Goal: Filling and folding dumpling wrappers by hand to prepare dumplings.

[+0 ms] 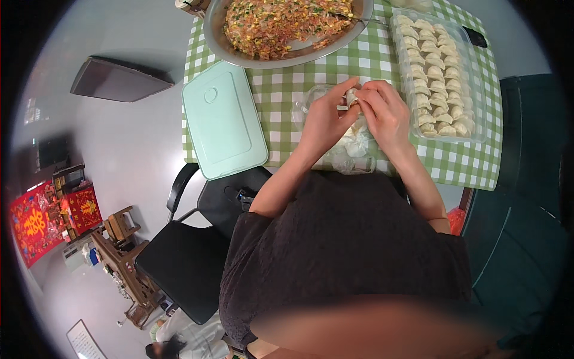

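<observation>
My left hand [326,116] and my right hand [385,110] meet over the green checked table [275,90], both pinching a pale dumpling [351,97] between the fingertips. Under the hands lies a clear plastic bag of round white wrappers [357,142]. A big metal bowl [239,57] of chopped filling [281,24] stands at the far edge, with a spoon [359,18] resting in it. To the right, a clear tray [478,128] holds several rows of finished dumplings [436,78].
A mint green lid [222,119] lies at the table's left edge. A black chair [185,269] stands to my left on the grey floor. A dark phone [475,37] lies at the far right corner. Wooden furniture [122,251] and red decorations [36,224] sit far left.
</observation>
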Available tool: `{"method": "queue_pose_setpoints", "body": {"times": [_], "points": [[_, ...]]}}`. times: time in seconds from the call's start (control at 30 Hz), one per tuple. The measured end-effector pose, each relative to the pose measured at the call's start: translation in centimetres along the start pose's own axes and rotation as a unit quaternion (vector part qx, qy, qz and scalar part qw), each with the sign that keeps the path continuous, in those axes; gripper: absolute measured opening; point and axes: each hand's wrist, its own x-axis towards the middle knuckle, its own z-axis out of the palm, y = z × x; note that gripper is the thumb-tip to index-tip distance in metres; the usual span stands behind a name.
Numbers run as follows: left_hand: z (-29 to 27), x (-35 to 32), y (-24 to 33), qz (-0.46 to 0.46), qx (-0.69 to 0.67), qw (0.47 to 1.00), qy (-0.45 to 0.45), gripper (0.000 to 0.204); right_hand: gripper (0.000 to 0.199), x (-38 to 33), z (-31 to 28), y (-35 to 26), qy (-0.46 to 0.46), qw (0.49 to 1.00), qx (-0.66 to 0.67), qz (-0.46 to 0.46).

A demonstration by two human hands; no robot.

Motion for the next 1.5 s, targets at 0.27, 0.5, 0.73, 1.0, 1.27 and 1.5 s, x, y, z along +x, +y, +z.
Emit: {"method": "queue_pose_setpoints", "body": {"times": [0.27,0.5,0.73,1.0,1.27,1.5], "points": [[0.8,0.6,-1.1,0.066,-0.011,0.997,0.04,0.048,0.012,0.0,-0.3,0.2,-0.021,0.999,-0.018,-0.018],[0.6,1.1,-2.2,0.031,-0.115,0.992,0.036,0.043,0.035,0.4,-1.8,0.7,-0.08,0.994,0.073,0.001],[0.1,1.2,-1.3,-0.033,-0.285,0.957,-0.03,0.042,0.063,-0.2,-2.0,-0.1,-0.142,0.99,-0.003,0.007],[0.2,1.1,-1.8,-0.036,-0.363,0.93,-0.039,0.043,0.047,0.0,-1.3,0.8,-0.087,0.995,0.04,0.003],[-1.0,0.6,-1.7,-0.052,-0.419,0.898,-0.122,0.055,0.035,-0.1,-1.2,1.3,-0.065,0.983,0.147,0.085],[-0.7,0.4,-1.4,-0.035,-0.34,0.936,-0.087,0.057,0.028,0.4,-1.3,0.9,-0.063,0.984,0.145,0.087]]}}
